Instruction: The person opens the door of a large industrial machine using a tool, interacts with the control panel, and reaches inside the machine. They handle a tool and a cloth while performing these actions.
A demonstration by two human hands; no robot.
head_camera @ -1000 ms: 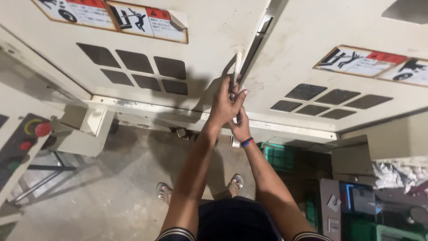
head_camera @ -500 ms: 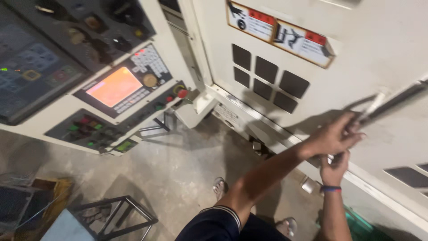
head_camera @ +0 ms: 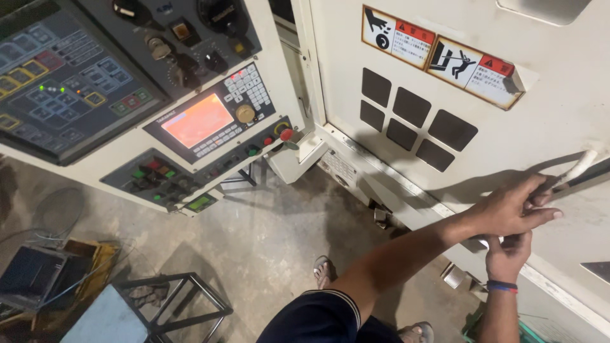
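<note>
left hand [head_camera: 511, 209] reaches up and right, arm stretched almost straight across from the near centre, palm down, fingers curled over the white door handle [head_camera: 579, 168], index tip poking out to the right past it. right hand [head_camera: 508, 254] sits directly under the left one, forearm coming up from the near right edge, fingers curled toward the door [head_camera: 540, 76]; can't tell what they close on, the left hand covers it. one blue-and-dark wristband [head_camera: 502, 286] on the right wrist. handle is at the far right, at the door's right edge, tilted, only its near end visible. door is cream, fills the right half; on it six dark square pads [head_camera: 416, 121] in two rows of three, part of one more pad at the right edge, and two warning stickers [head_camera: 441, 54] side by side near the top. control panel [head_camera: 146, 95] takes the left half, angled toward the camera: one orange screen [head_camera: 198, 121], one red mushroom button [head_camera: 287, 134] to the screen's right at the panel's lower right corner, one round beige knob between them, rows of small keys, count unclear. floor is bare concrete. two sandalled feet near the bottom centre, one under the left arm, one at the frame edge. one dark metal stand [head_camera: 184, 302] near left, beside a cluttered crate [head_camera: 57, 270] with cables.
</note>
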